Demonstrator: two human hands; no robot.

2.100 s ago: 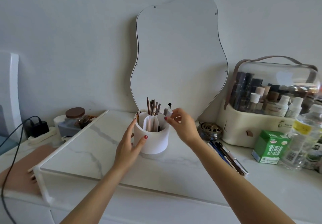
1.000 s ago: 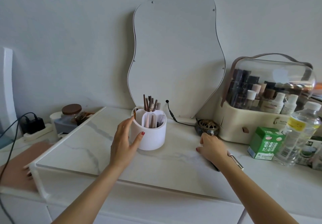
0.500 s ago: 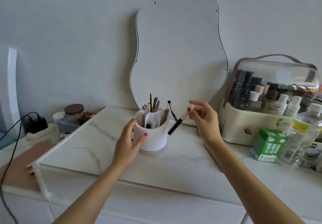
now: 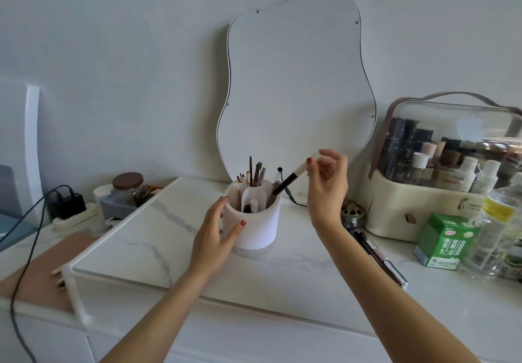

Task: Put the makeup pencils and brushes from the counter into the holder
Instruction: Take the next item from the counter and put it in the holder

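A white round holder point(image 4: 258, 228) with inner dividers stands mid-counter, several pencils and brushes point(image 4: 254, 173) upright inside it. My left hand point(image 4: 216, 234) cups its left wall, thumb and fingers around it. My right hand point(image 4: 327, 184) pinches the white end of a black-and-white makeup pencil point(image 4: 291, 177), tilted with its dark tip dipping over the holder's right rim. More pencils and pens point(image 4: 378, 258) lie on the counter behind my right forearm.
A wavy mirror point(image 4: 296, 86) leans on the wall behind the holder. To the right are a small brass jar point(image 4: 351, 213), a clear-lidded cosmetics case point(image 4: 446, 170), a green carton point(image 4: 445, 240) and a water bottle point(image 4: 491, 235). At left stand a lidded jar point(image 4: 128, 190) and a charger with cable point(image 4: 66, 203).
My right hand picked a pencil off the counter at right, carried it left and raised it; its dark tip now enters the holder. The left hand has stayed on the holder.
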